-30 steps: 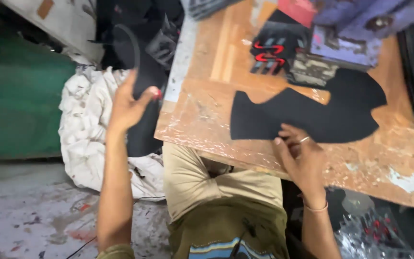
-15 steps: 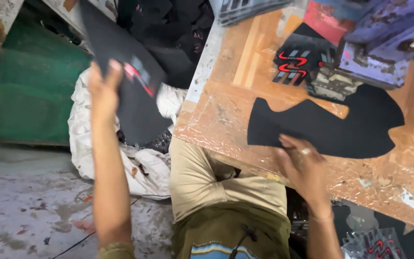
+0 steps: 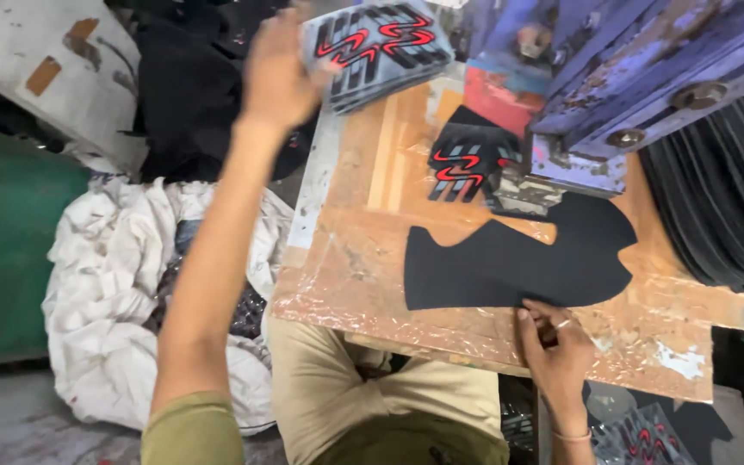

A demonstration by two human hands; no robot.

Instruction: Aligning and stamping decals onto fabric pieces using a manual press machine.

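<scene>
Soft, even daylight, moderately bright. Glare patches on glossy plastic film over wooden board, just left of right hand. Raised left hand motion-blurred, as is printed stack it holds. Dark, detail-less shadow beyond left hand and below right hand. Frame edges slightly soft, stretched.

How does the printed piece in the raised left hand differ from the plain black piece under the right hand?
The printed piece carries red, black and grey stripes; the black piece is plain. The printed piece is held up by the left hand; the black piece lies flat on the board, its edge pinned by the right hand. The black piece looks larger.
</scene>
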